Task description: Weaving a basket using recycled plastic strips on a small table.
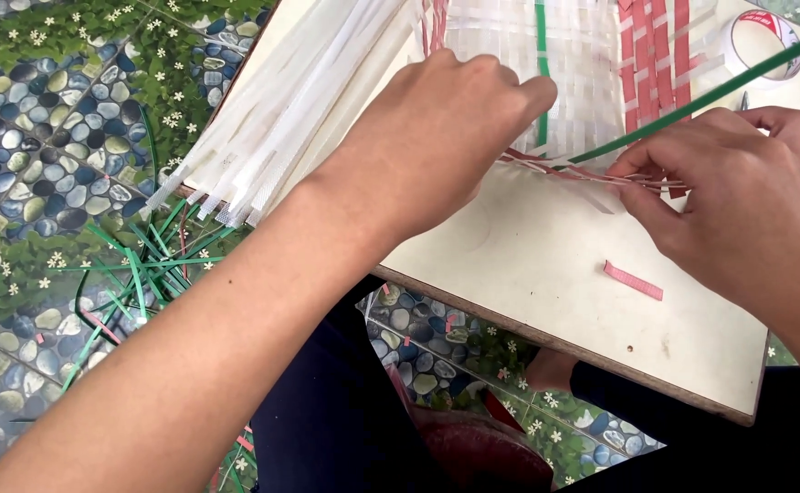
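I am looking down at a white board (546, 274) lying across the person's lap. On it a woven mat (564, 82) of thin plastic strips is lying flat, up near the far edge.

The left hand (436, 128) is pressing down on the mat with its fingers curled over; I am not seeing anything held inside them. The right hand (738, 201) is pinching the near edge of the mat, where red and white strip ends are crossing. A long green strip (701, 96) is running from that spot up and away to the right, and I cannot tell if the fingers are holding it too.

I am guessing the strips are very light, thin and bendy, and a bit slippery, so they are best pinched close to where they cross. The loose white strips (281, 119) are fanning out to the left, off the board.

A tape roll (761, 41) is sitting at the far right corner. A small red piece (633, 280) is lying alone on the board. Green scraps (135, 274) are lying on the pebble-pattern floor (44, 137).
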